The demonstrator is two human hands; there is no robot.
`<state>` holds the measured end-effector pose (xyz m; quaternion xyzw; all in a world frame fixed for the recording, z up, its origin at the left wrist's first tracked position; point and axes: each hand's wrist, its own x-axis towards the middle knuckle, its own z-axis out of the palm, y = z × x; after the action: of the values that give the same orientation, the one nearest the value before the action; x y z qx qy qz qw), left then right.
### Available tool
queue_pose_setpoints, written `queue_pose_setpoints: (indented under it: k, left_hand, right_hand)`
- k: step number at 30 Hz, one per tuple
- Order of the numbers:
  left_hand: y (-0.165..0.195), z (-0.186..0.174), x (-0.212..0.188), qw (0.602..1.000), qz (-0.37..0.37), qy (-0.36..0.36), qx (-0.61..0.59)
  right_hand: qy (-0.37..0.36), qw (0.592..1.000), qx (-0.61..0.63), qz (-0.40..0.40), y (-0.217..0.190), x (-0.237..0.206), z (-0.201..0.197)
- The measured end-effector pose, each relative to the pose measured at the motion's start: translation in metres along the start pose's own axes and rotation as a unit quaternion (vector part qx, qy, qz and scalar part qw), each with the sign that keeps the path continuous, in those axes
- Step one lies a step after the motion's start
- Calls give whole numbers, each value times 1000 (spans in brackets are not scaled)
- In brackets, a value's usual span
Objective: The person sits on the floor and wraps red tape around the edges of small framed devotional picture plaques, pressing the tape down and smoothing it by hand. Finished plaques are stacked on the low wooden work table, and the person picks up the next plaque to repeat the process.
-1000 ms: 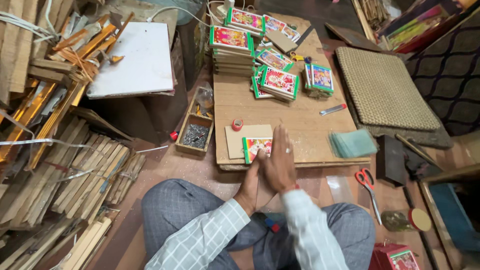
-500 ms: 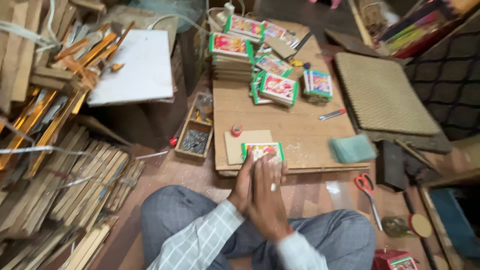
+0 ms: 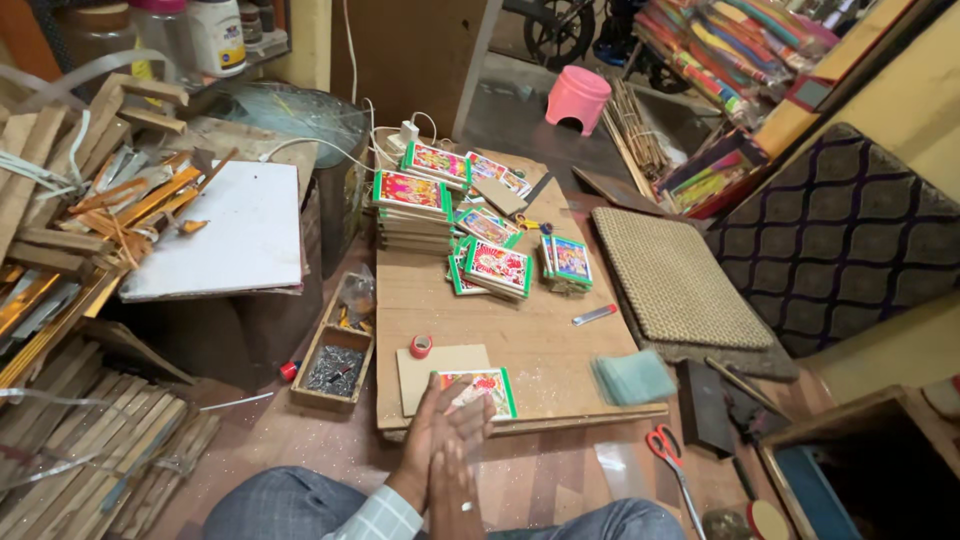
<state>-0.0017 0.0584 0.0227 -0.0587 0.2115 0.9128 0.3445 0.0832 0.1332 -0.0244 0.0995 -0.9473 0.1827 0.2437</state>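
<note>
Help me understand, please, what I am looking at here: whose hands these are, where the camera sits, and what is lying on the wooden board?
The picture comes from a camera worn on a person's head, looking down, so the checked sleeves and trouser knees at the bottom are the wearer's own. There is no machine. The left hand and right hand are pressed palm to palm and hold nothing; they hover just above a small colourful picture card with a green border. That card lies on a plain cardboard sheet on a low wooden board. Also on the board: a red tape roll, stacks of similar picture cards and a pile of clear sleeves. Red-handled scissors lie on the floor.
</note>
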Motion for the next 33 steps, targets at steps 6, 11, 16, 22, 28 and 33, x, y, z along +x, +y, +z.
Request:
queue_pose_setpoints:
  k: [6,11,16,22,28,33]
  left_hand:
    - [-42,12,-16,995,-36,-71,-65]
    - [-13,7,-12,998,-28,-17,-60]
    - [10,7,-10,999,-8,15,-39]
    - [-31,18,-17,993,-11,-86,-77]
    - [23,-2,-8,996,25,-51,-62]
    - [32,2,-9,965,92,-142,-199]
  right_hand:
    - [-4,996,4,95,29,88,-47]
    - [-74,979,1,188,1,61,-13]
    - [5,1000,-7,-2,3,5,6]
    - [-19,986,64,152,30,92,-50]
    - [-38,998,-37,-31,-20,38,-35]
    - [97,976,185,57,-35,-55,-43]
